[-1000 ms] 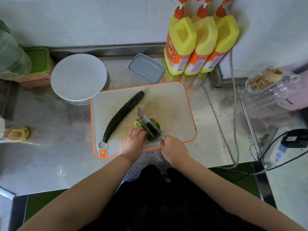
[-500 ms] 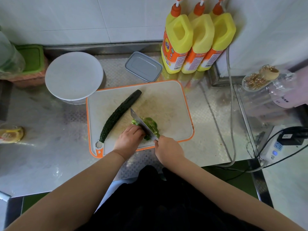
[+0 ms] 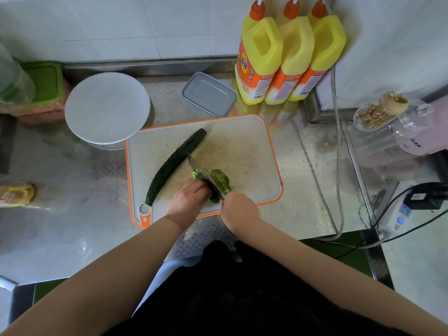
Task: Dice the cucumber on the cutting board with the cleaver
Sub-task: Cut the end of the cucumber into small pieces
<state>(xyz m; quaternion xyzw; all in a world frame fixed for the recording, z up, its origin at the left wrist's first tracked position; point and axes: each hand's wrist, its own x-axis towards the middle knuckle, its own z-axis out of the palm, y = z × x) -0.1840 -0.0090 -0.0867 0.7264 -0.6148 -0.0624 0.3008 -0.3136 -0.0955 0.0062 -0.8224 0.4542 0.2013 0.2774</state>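
The dicing looks partly done. On the white, orange-rimmed plastic cutting board (image 3: 244,141), a small heap of pale green cut cucumber pieces (image 3: 219,179) lies near the front edge, under the steel cleaver (image 3: 206,177). The right hand (image 3: 238,209) wraps its fingers around the cleaver's handle, while the left hand (image 3: 190,198) presses curled fingers onto the pieces beside the blade. One long, dark green whole cucumber (image 3: 175,164) lies untouched, slanting across the board's left half, so most of the cutting seems left
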